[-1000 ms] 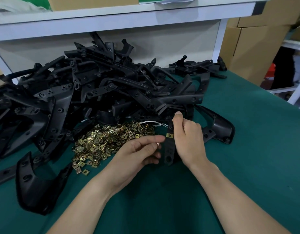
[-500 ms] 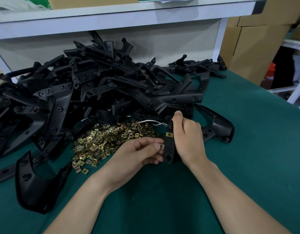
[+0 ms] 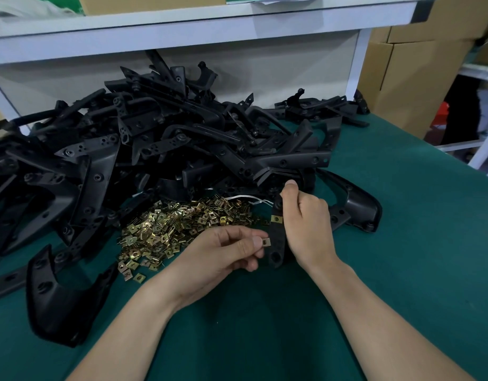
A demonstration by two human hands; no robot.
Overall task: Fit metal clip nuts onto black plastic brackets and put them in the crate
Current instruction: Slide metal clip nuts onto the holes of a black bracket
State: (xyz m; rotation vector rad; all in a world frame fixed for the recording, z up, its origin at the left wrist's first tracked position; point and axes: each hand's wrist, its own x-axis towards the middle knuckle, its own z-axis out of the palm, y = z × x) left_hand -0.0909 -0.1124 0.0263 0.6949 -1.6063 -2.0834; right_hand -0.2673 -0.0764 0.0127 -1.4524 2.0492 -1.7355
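The left hand (image 3: pixel 223 253) pinches a single brass-coloured clip nut (image 3: pixel 266 242) between thumb and forefinger, its other fingers curled under, and holds the nut against the left edge of a black bracket (image 3: pixel 277 243). The right hand (image 3: pixel 306 224) grips that bracket from the right side, fingers wrapped behind it and the thumb pressed on its top end, so that the flat strip stands roughly upright just above the green table (image 3: pixel 402 257). A fitted nut (image 3: pixel 275 219) already sits on the bracket's edge, above the one the left hand holds, and a round hole shows near the bracket's lower end. Just beyond the left hand lies a loose heap of clip nuts (image 3: pixel 176 229), spread on the green surface with a few strays at its near edge. Behind and to the left of the heap rises a big pile of brackets (image 3: pixel 154 149), tangled and stacked on one another across the back of the table. One curved bracket (image 3: pixel 358 207) lies just right of the right hand, and a larger curved shell (image 3: pixel 58 303) rests at the near left. A white shelf (image 3: pixel 182 26) runs over the back of the table, and cardboard boxes (image 3: pixel 416 64) stand at the far right.
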